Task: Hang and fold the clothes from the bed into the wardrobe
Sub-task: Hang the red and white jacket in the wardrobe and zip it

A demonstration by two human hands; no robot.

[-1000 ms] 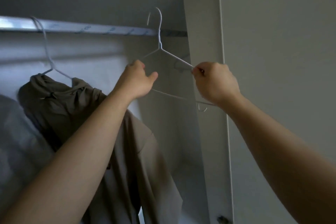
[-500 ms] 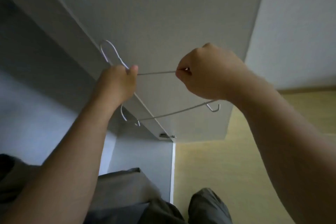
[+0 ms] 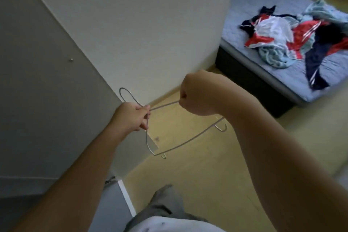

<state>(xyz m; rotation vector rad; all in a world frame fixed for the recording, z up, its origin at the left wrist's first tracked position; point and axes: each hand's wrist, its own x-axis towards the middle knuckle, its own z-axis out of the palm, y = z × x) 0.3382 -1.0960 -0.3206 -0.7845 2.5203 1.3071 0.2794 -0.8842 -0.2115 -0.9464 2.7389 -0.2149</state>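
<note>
The thin pale wire hanger [image 3: 163, 105] is held in front of me by both hands. My left hand [image 3: 130, 117] pinches it at the neck, thumb and fingers curled round the wire, with the hook looping up past my knuckles. My right hand [image 3: 199, 94] is a closed fist gripping the upper wire farther along, and the lower bar curves away beneath my wrist. Nothing hangs on it.

Just behind my left hand stands the grey wardrobe door [image 3: 47, 90] with a small knob. Beside it is a white flat panel [image 3: 141, 24]; I cannot tell if that is wall or door. Below is yellowish flooring [image 3: 188, 175].

The heap of red, white, navy and light-blue clothes [image 3: 293, 37] lies well apart, on the blue-grey bed [image 3: 254, 2] at upper right.
</note>
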